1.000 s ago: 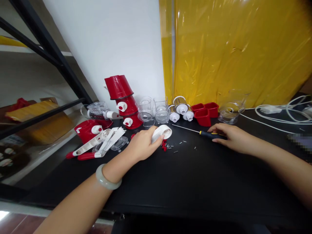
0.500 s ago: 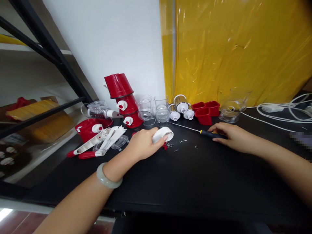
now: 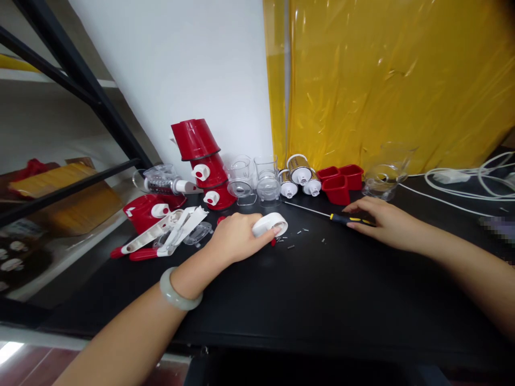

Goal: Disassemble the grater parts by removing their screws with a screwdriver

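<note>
My left hand (image 3: 237, 237), a pale bangle at its wrist, is closed on a white ring-shaped plastic part (image 3: 263, 225), thumb over its near rim. Red bits show beside and below this hand; whether they belong to the part I cannot tell. A screwdriver (image 3: 350, 220) with a black and yellow handle lies on the black table (image 3: 306, 300), its shaft pointing left. Over the handle's end is my right hand (image 3: 378, 222), thumb and fingers apart, not wrapped round it. Several small screws (image 3: 291, 246) are scattered between the hands.
Left stand stacked red grater bases (image 3: 207, 169) and white handles with red grips (image 3: 169, 236). Along the back are clear plastic housings (image 3: 267, 182), metal grater drums (image 3: 300, 170), red cups (image 3: 336, 190) and a clear housing (image 3: 380, 179). White cables (image 3: 462, 174) lie right.
My right hand has loosened its fingers from the screwdriver handle, and the screwdriver rests in the same place. My left hand keeps the white part, shifted very slightly.
</note>
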The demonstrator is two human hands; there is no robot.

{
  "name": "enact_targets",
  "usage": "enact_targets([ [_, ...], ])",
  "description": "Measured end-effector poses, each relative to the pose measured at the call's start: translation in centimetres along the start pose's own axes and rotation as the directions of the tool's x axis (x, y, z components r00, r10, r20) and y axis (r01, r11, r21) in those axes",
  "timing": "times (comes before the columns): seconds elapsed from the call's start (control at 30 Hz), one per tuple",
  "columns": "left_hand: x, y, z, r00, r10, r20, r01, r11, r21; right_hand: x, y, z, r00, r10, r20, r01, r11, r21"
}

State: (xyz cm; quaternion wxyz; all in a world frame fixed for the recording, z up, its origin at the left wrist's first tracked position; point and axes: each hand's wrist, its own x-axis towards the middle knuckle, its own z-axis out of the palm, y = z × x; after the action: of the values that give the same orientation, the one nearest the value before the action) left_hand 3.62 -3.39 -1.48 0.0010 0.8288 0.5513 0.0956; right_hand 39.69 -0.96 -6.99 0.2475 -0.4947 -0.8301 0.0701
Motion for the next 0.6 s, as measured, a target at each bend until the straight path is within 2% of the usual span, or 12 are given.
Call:
enact_targets([
  [0.07,0.0,-0.1,0.0,1.000,0.004,-0.009,-0.004,1.000,0.023,0.0,-0.3,-0.1,1.000,-0.003,-0.031,0.003,1.000,-0.011],
  [0.13,0.1,-0.3,0.1,1.000,0.011,-0.022,-0.011,0.999,0.038,-0.1,-1.2,-0.4,0.992,-0.033,-0.118,0.029,0.999,-0.031],
  [0.23,0.2,-0.5,0.4,0.999,0.013,-0.031,-0.012,0.999,0.030,-0.3,-4.0,-0.8,0.945,-0.173,-0.279,0.167,0.985,-0.044],
  [0.27,0.2,-0.6,0.5,0.999,0.013,-0.035,-0.013,1.000,0.022,-0.2,-5.2,-0.9,0.928,-0.229,-0.294,0.230,0.973,-0.032],
  [0.37,0.2,-0.6,0.9,0.998,0.037,-0.058,-0.039,0.999,-0.028,0.5,-9.1,-0.4,0.916,-0.334,-0.221,0.351,0.935,0.044],
  [0.47,0.1,-0.4,1.1,0.992,0.092,-0.089,-0.103,0.987,-0.127,1.9,-11.8,1.0,0.927,-0.312,-0.209,0.339,0.935,0.106],
  [0.6,-0.2,0.1,1.1,0.984,0.137,-0.114,-0.159,0.964,-0.212,3.5,-13.0,3.1,0.919,-0.283,-0.274,0.329,0.934,0.139],
])
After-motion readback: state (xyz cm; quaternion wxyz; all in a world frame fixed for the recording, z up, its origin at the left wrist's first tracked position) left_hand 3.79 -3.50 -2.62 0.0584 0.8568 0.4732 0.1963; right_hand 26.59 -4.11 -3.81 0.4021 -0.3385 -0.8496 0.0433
